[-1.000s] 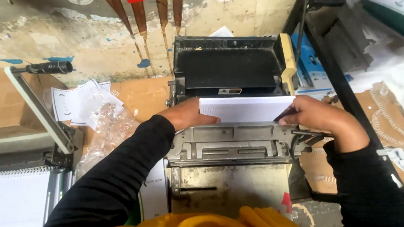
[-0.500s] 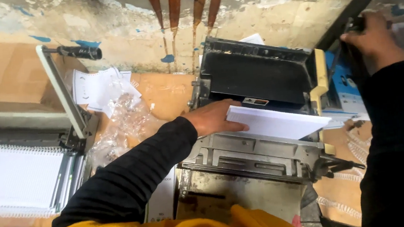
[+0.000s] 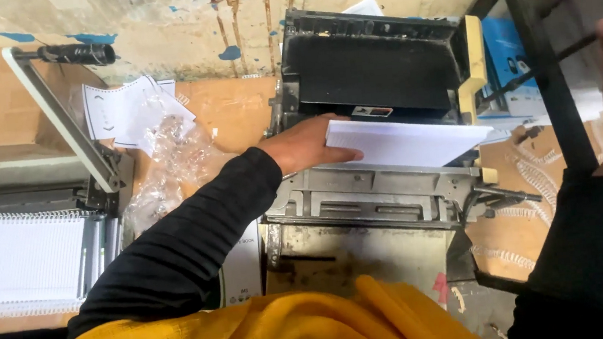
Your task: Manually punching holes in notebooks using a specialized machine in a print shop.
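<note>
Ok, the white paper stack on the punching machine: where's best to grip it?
Probably the free right end of the paper stack, coming in from the right: it juts past the machine bed, while the left hand already covers the left end.
</note>
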